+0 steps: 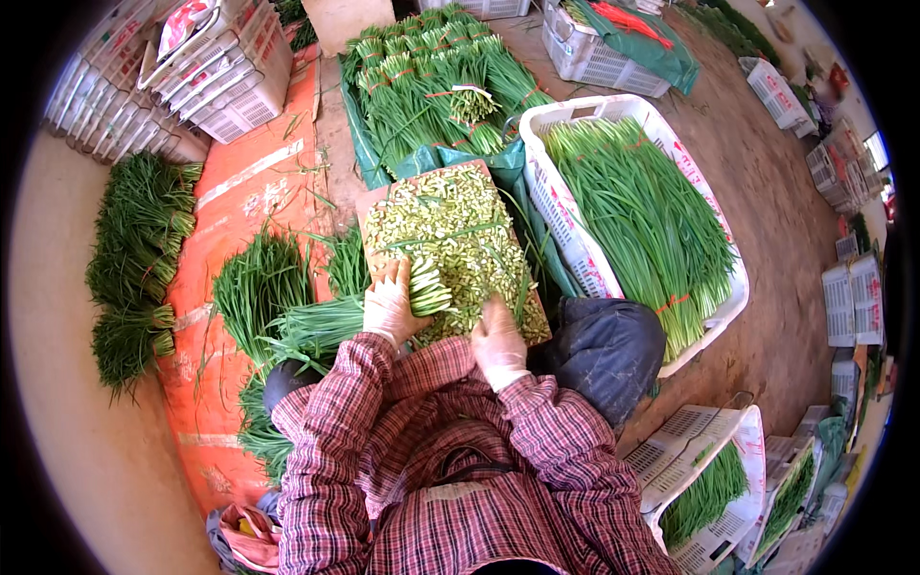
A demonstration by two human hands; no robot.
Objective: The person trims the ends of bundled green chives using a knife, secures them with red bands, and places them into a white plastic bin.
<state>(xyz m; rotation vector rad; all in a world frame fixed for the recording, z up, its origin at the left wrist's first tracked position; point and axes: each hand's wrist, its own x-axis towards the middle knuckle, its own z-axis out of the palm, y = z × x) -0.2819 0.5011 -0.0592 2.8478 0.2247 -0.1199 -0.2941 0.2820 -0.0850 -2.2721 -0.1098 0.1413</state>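
Note:
My left hand (391, 303), in a thin pale glove, is closed round a bundle of green garlic chives (321, 326). The pale stem ends of the bundle point right, and its leaves trail left over my knee. Beneath it lies a brown board (376, 251) covered with short cut stem pieces (446, 216). My right hand (497, 340), also gloved, is closed over the board's lower right part, to the right of the stem ends. Motion blurs its fingers, and I cannot make out what they hold.
A white crate (540, 144) of chives stands right of the board. Tied bundles (422, 96) lie beyond it on green sheeting. Loose chives (254, 292) rest on the orange sheet (254, 201) at left, near stacked crates (230, 86). More crates (700, 441) stand lower right.

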